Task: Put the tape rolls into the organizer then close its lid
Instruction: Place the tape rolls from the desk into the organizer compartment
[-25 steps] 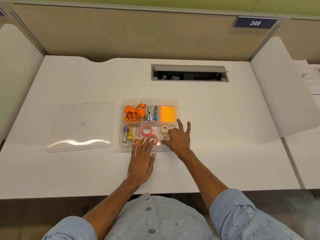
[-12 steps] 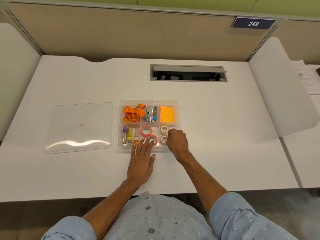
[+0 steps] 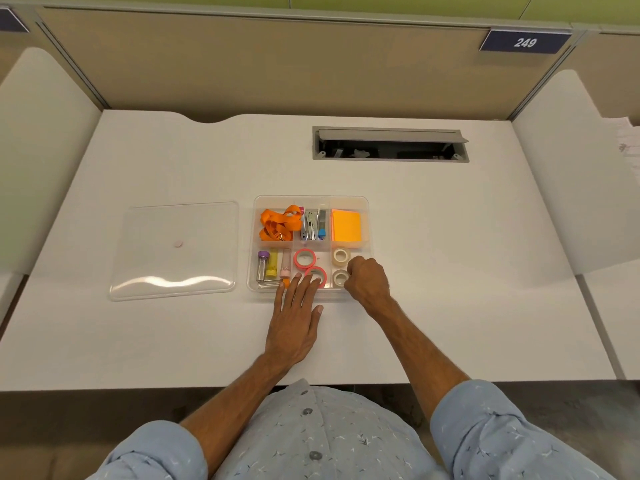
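A clear plastic organizer (image 3: pixel 365 202) sits mid-table with its top off. Two pink tape rolls (image 3: pixel 304 258) (image 3: pixel 319 273) lie in its front middle compartment. Two cream tape rolls (image 3: pixel 340 255) (image 3: pixel 338 278) lie in the front right compartment. My left hand (image 3: pixel 294 320) rests flat on the table, fingers spread, fingertips over the organizer's front wall and touching the nearer pink roll. My right hand (image 3: pixel 367 280) is curled into a fist at the organizer's front right corner, beside the cream rolls. The clear lid (image 3: pixel 173 251) lies flat to the left of the organizer.
Other compartments hold an orange lanyard (image 3: pixel 277 223), a stapler and clips (image 3: pixel 311 226), orange sticky notes (image 3: pixel 346 225) and small vials (image 3: pixel 272 266). A cable hatch (image 3: pixel 389 143) is set into the table behind. White side dividers stand left and right.
My right hand's fingers, spread over the front right compartment a second ago, have curled into a fist. My left hand has stayed in place.
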A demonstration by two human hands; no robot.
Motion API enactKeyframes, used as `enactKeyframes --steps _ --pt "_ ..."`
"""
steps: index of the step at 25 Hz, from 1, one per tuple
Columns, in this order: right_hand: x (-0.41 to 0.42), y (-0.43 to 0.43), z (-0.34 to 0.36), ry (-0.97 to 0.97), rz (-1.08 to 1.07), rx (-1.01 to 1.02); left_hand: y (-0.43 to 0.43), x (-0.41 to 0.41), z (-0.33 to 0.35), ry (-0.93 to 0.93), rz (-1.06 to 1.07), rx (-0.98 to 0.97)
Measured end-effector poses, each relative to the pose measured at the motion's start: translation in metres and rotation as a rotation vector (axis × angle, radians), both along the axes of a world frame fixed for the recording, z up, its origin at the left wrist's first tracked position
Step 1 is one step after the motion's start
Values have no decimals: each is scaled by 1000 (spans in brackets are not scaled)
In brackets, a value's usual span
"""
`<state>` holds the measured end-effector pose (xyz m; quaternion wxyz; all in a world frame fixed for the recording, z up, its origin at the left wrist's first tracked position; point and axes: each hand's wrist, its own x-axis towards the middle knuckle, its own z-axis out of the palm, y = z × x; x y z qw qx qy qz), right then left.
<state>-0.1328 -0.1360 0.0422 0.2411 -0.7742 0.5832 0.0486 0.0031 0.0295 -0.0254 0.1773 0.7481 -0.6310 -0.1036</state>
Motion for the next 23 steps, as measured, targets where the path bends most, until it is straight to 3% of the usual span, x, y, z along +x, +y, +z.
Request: enactKeyframes --steps 12,23 --pt "-2 4 0 -78 -89 -16 -1 0 3 11 -4 -7" --pt "-2 6 4 -50 -7 -99 -1 0 -1 -31 4 -8"
